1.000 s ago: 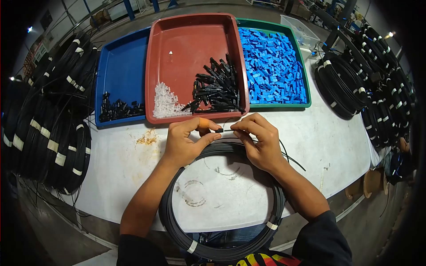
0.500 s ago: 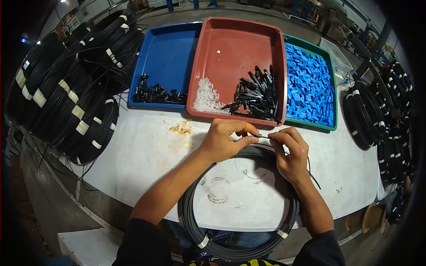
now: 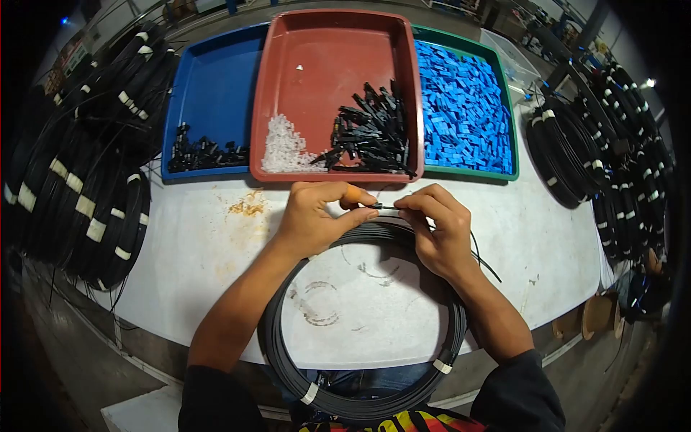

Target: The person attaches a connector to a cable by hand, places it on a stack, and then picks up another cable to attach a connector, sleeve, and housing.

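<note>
My left hand pinches a small black connector piece between thumb and forefinger, with an orange wrap on one finger. Opposite it, my right hand is closed on the thin end of a black cable, which meets the connector piece between the two hands. A large coil of black cable, bound with white tape, lies under my forearms and hangs over the table's near edge. Another loose cable end sticks out to the right of my right wrist.
On the white table, a red tray holds white bits and black parts. It overlaps a blue tray of black pieces and a green tray of blue pieces. Taped cable coils stand left and right.
The view has shifted, so trays and hands appear further left and slightly higher. Both hands keep their pinch, with the connector piece and cable end still together.
</note>
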{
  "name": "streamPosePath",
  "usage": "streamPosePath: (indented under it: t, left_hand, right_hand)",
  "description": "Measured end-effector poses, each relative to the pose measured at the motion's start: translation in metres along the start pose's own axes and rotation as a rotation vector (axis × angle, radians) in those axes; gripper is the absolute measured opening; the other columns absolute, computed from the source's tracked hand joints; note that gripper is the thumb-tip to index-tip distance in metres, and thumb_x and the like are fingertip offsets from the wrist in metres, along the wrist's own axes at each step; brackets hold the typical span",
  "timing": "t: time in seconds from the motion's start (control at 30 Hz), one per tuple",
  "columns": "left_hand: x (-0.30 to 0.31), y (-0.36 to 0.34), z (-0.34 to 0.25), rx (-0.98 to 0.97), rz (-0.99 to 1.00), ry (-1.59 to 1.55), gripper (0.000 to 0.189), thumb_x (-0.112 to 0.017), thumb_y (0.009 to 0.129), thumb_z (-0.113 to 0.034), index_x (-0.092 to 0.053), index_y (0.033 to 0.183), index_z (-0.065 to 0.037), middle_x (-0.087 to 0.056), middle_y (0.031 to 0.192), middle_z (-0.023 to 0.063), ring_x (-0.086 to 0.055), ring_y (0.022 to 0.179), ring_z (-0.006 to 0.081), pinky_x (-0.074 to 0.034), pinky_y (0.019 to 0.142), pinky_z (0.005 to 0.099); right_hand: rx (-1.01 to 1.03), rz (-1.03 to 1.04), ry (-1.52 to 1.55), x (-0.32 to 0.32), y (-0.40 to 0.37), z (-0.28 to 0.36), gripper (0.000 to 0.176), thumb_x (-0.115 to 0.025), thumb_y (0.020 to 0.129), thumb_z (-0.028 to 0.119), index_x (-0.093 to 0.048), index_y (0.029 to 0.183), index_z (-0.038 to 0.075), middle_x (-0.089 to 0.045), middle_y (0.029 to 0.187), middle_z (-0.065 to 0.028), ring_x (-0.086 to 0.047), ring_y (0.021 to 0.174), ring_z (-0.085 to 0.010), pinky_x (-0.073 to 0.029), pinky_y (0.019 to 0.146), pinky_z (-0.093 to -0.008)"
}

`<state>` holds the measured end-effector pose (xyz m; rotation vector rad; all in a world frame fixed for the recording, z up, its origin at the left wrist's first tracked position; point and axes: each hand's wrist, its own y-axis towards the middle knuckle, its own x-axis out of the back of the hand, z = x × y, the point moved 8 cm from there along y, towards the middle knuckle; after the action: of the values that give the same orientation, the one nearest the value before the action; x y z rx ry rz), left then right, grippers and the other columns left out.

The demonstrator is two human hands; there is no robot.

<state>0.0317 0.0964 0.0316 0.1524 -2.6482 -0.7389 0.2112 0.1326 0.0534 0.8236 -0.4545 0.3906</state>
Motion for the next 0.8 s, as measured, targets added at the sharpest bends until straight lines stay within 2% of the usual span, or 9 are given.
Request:
streamPosePath:
  t: [0.03, 0.1, 0.27, 0.43, 0.6, 0.67, 0.7, 0.73, 0.8]
  left_hand:
    - [0.001, 0.000, 0.000, -0.025, -0.028, -0.027, 0.020, -0.088, 0.077, -0.004, -0.079, 0.095, 0.000, -0.079, 0.085, 0.0081, -0.068, 0.071, 0.0095, -0.054, 0.066, 0.0254]
    - [0.000, 0.000, 0.000, -0.007, -0.012, -0.057, 0.020, -0.088, 0.077, -0.003, -0.079, 0.094, 0.001, -0.079, 0.086, 0.0083, -0.068, 0.071, 0.0097, -0.054, 0.066, 0.0251]
    - [-0.001, 0.001, -0.001, -0.044, 0.014, -0.065, 0.020, -0.087, 0.077, -0.001, -0.078, 0.094, 0.001, -0.079, 0.090, 0.0102, -0.074, 0.078, 0.0133, -0.057, 0.070, 0.0254]
    - [-0.001, 0.001, 0.000, 0.006, 0.021, -0.040, 0.021, -0.087, 0.076, -0.001, -0.078, 0.094, 0.002, -0.080, 0.092, 0.0106, -0.075, 0.079, 0.0145, -0.058, 0.071, 0.0264]
    - [-0.010, 0.003, -0.016, -0.161, 0.111, 0.022, 0.021, -0.089, 0.075, -0.005, -0.079, 0.093, -0.001, -0.080, 0.093, 0.0091, -0.075, 0.082, 0.0182, -0.058, 0.073, 0.0290]
    - [-0.009, 0.007, -0.025, -0.168, 0.097, 0.053, 0.021, -0.089, 0.075, -0.005, -0.079, 0.093, -0.001, -0.079, 0.093, 0.0088, -0.074, 0.081, 0.0185, -0.058, 0.073, 0.0294]
    - [-0.007, 0.006, -0.029, -0.166, 0.079, 0.082, 0.020, -0.088, 0.075, -0.006, -0.079, 0.092, -0.002, -0.079, 0.092, 0.0086, -0.074, 0.081, 0.0187, -0.057, 0.074, 0.0298]
    - [-0.003, 0.005, -0.021, -0.042, 0.072, 0.030, 0.019, -0.087, 0.074, 0.000, -0.078, 0.090, 0.000, -0.079, 0.091, 0.0119, -0.076, 0.087, 0.0212, -0.058, 0.078, 0.0304]
    - [0.001, 0.002, -0.015, -0.056, 0.070, 0.066, 0.017, -0.085, 0.075, 0.001, -0.078, 0.091, 0.000, -0.079, 0.090, 0.0118, -0.075, 0.086, 0.0208, -0.058, 0.078, 0.0301]
  right_hand:
    - [-0.009, -0.005, -0.012, 0.000, 0.000, -0.001, 0.017, -0.071, 0.082, -0.010, -0.073, 0.095, 0.000, -0.067, 0.087, -0.0123, -0.068, 0.075, -0.0274, -0.053, 0.067, -0.0351]
    - [-0.030, 0.000, 0.043, -0.001, -0.002, -0.005, 0.016, -0.072, 0.082, -0.009, -0.073, 0.095, 0.000, -0.067, 0.086, -0.0121, -0.068, 0.074, -0.0274, -0.053, 0.067, -0.0348]
    - [-0.071, 0.014, 0.080, -0.002, -0.003, -0.007, 0.015, -0.073, 0.082, -0.008, -0.073, 0.094, 0.000, -0.067, 0.086, -0.0120, -0.068, 0.074, -0.0272, -0.053, 0.066, -0.0356]
    - [0.032, 0.007, 0.006, -0.002, -0.003, 0.001, 0.013, -0.074, 0.082, -0.005, -0.073, 0.093, 0.002, -0.066, 0.086, -0.0114, -0.068, 0.073, -0.0280, -0.054, 0.066, -0.0372]
    - [0.058, 0.042, -0.032, -0.004, -0.005, 0.007, 0.017, -0.078, 0.081, -0.003, -0.075, 0.097, 0.003, -0.068, 0.085, -0.0106, -0.069, 0.075, -0.0281, -0.055, 0.066, -0.0369]
    - [0.085, 0.028, -0.028, -0.004, -0.005, 0.006, 0.019, -0.079, 0.080, -0.002, -0.075, 0.098, 0.003, -0.069, 0.085, -0.0104, -0.070, 0.075, -0.0280, -0.056, 0.066, -0.0367]
    - [0.065, 0.015, -0.021, -0.003, -0.006, 0.003, 0.020, -0.079, 0.080, -0.002, -0.075, 0.099, 0.004, -0.070, 0.086, -0.0105, -0.070, 0.075, -0.0280, -0.056, 0.066, -0.0367]
    - [0.045, 0.004, -0.014, -0.002, -0.007, 0.000, 0.021, -0.080, 0.080, -0.001, -0.075, 0.100, 0.004, -0.070, 0.086, -0.0106, -0.071, 0.075, -0.0280, -0.057, 0.066, -0.0366]
    - [0.036, 0.013, -0.002, -0.004, -0.006, 0.000, 0.022, -0.080, 0.079, -0.001, -0.075, 0.101, 0.004, -0.071, 0.088, -0.0109, -0.071, 0.076, -0.0281, -0.057, 0.066, -0.0369]
